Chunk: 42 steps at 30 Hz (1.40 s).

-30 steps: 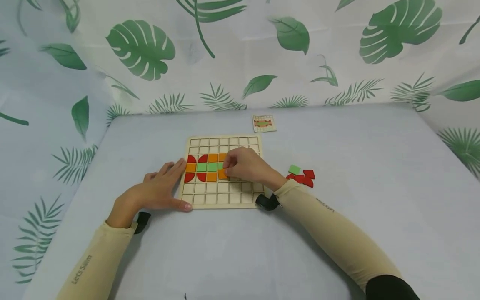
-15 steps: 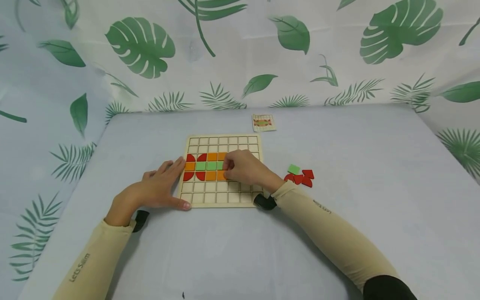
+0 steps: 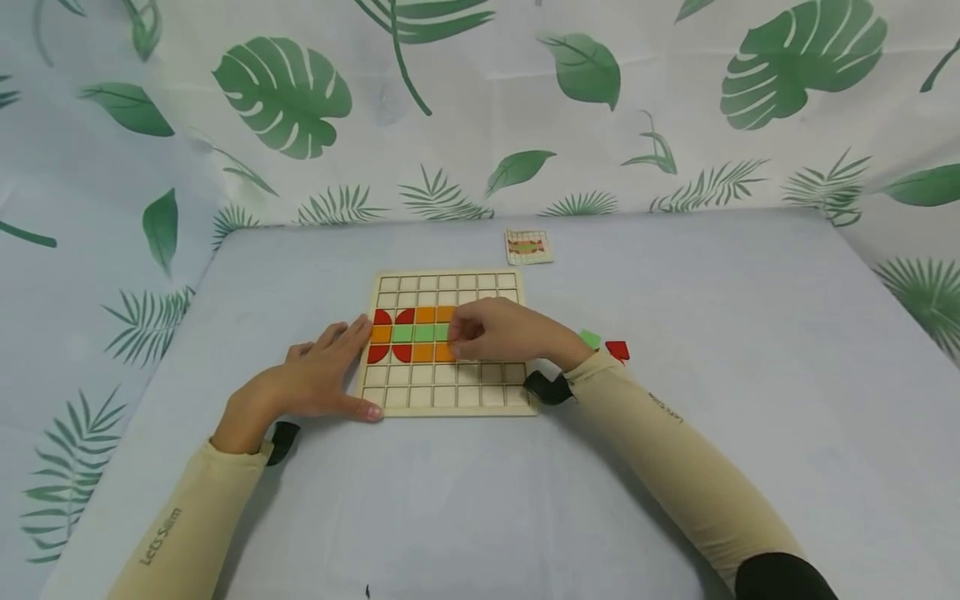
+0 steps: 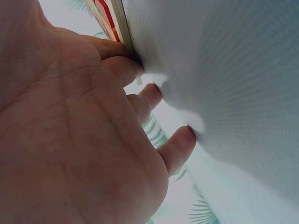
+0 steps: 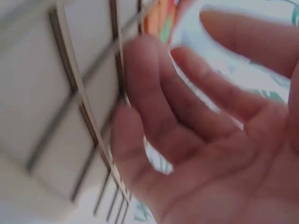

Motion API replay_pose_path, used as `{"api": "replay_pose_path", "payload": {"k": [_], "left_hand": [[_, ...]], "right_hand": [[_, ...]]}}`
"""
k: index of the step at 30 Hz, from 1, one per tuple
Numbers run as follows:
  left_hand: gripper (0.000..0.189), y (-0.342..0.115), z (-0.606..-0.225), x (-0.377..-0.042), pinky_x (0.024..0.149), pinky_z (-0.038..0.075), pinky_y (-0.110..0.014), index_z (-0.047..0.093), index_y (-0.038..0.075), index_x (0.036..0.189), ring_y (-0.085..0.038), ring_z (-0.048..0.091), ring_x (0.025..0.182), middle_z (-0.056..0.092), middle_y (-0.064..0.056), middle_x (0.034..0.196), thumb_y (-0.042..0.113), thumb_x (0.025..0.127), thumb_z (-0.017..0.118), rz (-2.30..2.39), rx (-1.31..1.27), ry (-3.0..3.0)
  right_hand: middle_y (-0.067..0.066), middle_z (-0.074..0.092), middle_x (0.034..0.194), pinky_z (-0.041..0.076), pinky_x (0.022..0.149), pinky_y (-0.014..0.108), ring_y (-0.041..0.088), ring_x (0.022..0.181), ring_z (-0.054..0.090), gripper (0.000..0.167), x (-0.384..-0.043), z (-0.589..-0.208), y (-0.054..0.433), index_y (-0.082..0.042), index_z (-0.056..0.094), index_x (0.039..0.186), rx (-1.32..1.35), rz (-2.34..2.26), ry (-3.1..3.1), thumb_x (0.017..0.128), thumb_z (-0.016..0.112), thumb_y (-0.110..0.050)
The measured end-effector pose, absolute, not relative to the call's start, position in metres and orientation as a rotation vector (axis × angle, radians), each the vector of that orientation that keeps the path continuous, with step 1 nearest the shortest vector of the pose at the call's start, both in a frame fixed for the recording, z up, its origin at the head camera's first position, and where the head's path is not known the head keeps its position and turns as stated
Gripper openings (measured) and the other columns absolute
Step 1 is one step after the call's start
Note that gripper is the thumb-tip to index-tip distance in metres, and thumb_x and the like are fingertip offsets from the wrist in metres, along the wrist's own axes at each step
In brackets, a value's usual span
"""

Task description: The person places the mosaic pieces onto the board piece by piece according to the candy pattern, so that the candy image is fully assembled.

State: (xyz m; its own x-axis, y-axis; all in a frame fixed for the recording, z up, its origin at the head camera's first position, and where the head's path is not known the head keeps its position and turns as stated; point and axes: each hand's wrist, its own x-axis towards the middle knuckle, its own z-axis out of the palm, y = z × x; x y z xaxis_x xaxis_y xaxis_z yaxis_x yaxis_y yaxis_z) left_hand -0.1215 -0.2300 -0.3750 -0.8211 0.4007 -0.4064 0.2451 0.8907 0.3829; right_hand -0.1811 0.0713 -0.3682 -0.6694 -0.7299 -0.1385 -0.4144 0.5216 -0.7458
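Head: the board [image 3: 450, 412] lies on the table [image 3: 675, 292]; the right hand [image 3: 495, 327], brushing the orange tiles [image 3: 423, 353], could unseat one. Left wrist: the left hand [image 4: 93, 121], grip spread, merely touches the board, which a push might shift. Right wrist: grip apart, no tile visible inside.

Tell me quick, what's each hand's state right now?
Left hand: open, touching the left edge of the board.
Right hand: open over the board, loosely curled, holding nothing that shows.
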Motion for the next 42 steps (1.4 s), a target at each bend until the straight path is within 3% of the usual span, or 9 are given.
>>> {"api": "replay_pose_path", "payload": {"k": [15, 25, 34, 42], "left_hand": [[0.135, -0.227, -0.374, -0.122, 0.116, 0.014, -0.079, 0.005, 0.002, 0.171, -0.048, 0.003, 0.160, 0.004, -0.019, 0.179, 0.063, 0.083, 0.086, 0.424, 0.460, 2.562], [0.136, -0.228, -0.375, -0.122, 0.116, 0.014, -0.079, 0.004, 0.002, 0.171, -0.048, 0.004, 0.159, 0.004, -0.020, 0.178, 0.063, 0.082, 0.086, 0.414, 0.462, 2.567], [0.135, -0.228, -0.373, -0.122, 0.116, 0.014, -0.079, 0.004, 0.002, 0.171, -0.048, 0.004, 0.159, 0.004, -0.019, 0.178, 0.064, 0.083, 0.085, 0.415, 0.468, 2.570], [0.134, -0.230, -0.376, -0.122, 0.116, 0.014, -0.079, 0.004, 0.002, 0.172, -0.047, 0.004, 0.160, 0.004, -0.019, 0.179, 0.064, 0.084, 0.085, 0.427, 0.466, 2.563]], "right_hand": [[0.005, 0.073, 0.108, 0.052, 0.094, 0.044, 0.026, 0.107, 0.065, 0.015, -0.193, -0.354, 0.122, -0.007, 0.073, 0.113, -0.788, -0.924, 2.507, 0.102, 0.073, -0.017], [0.017, 0.068, 0.125, 0.050, 0.101, 0.051, 0.034, 0.117, 0.060, 0.029, -0.200, -0.348, 0.160, -0.003, 0.069, 0.124, -0.531, -0.762, 2.527, 0.102, 0.071, -0.020], [0.016, 0.063, 0.122, 0.048, 0.101, 0.052, 0.034, 0.115, 0.055, 0.032, -0.205, -0.354, 0.184, -0.003, 0.069, 0.125, -0.463, -0.745, 2.536, 0.101, 0.071, -0.025], [0.011, 0.067, 0.119, 0.051, 0.098, 0.049, 0.032, 0.113, 0.058, 0.034, -0.197, -0.360, 0.201, -0.006, 0.069, 0.126, -0.493, -0.760, 2.495, 0.102, 0.073, -0.030]]}}
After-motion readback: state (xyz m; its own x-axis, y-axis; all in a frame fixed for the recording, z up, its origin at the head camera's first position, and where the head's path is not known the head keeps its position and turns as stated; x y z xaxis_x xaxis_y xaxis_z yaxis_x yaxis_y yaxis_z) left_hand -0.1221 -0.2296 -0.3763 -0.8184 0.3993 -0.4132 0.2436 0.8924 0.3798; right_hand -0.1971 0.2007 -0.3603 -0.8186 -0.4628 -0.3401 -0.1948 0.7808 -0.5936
